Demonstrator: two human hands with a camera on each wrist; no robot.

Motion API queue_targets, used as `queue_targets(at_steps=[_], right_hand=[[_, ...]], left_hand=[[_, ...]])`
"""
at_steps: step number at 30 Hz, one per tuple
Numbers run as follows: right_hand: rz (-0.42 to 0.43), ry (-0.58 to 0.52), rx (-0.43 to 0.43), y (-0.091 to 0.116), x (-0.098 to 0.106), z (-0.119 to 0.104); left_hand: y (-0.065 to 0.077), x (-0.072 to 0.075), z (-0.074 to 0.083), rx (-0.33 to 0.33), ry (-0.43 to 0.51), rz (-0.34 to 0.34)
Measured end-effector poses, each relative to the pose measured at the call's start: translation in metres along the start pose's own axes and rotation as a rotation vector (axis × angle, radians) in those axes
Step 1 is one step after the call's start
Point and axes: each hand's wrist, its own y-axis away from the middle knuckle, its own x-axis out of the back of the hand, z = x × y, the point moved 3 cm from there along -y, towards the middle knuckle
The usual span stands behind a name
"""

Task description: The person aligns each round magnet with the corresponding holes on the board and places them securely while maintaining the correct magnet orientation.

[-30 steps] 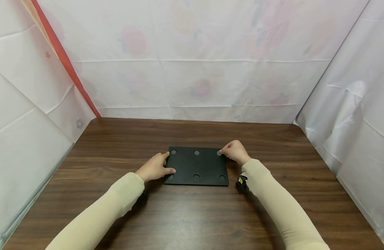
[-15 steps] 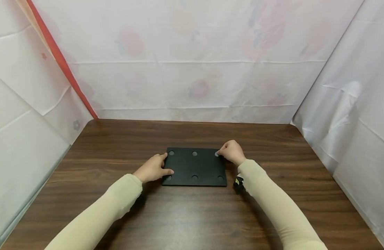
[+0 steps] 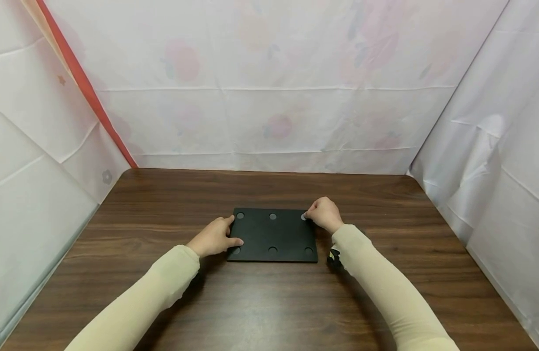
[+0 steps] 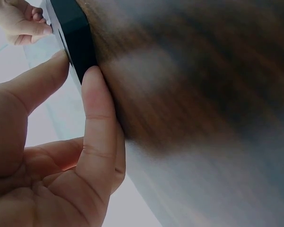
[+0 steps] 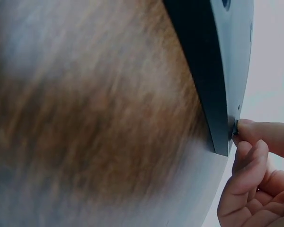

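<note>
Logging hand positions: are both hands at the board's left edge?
No; the left hand is at the board's left edge, the right hand at its far right corner.

No lettering, number or brand readable from here; yellow-green patch (image 3: 332, 254) there on black device (image 3: 334, 263) by right sleeve (image 3: 374, 275), too small to make out.

The surface (image 3: 251, 292) is brown with dark wood-grain streaks running from left edge to right, its two far corners rounded. A flat, black rectangular board (image 3: 273, 234) lies directly on it, set in from the far edge, about midway between the left and right edges, long sides roughly parallel to the far edge.
</note>
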Motion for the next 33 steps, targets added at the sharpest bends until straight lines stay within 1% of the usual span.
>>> queue_targets(at_steps=[8,16,22,26,28,33], right_hand=[[0.020,0.026,-0.002,0.001,-0.001,-0.003],[0.027,0.040,0.024,0.002,-0.004,-0.003],[0.007,0.003,0.028,0.001,-0.003,-0.001],[0.009,-0.049,0.046,0.003,0.005,0.002],[0.017,-0.069,0.056,0.005,0.012,0.004],[0.022,-0.098,0.064,0.012,0.030,0.011]], left_hand=[[0.002,0.001,0.002,-0.002,0.003,0.002],[0.003,0.001,0.002,0.003,0.009,0.000],[0.004,0.001,0.003,0.007,0.011,0.000],[0.004,0.001,0.004,0.003,0.011,0.004],[0.003,0.000,0.004,-0.007,0.008,0.005],[0.003,0.000,0.003,-0.008,0.010,0.006]])
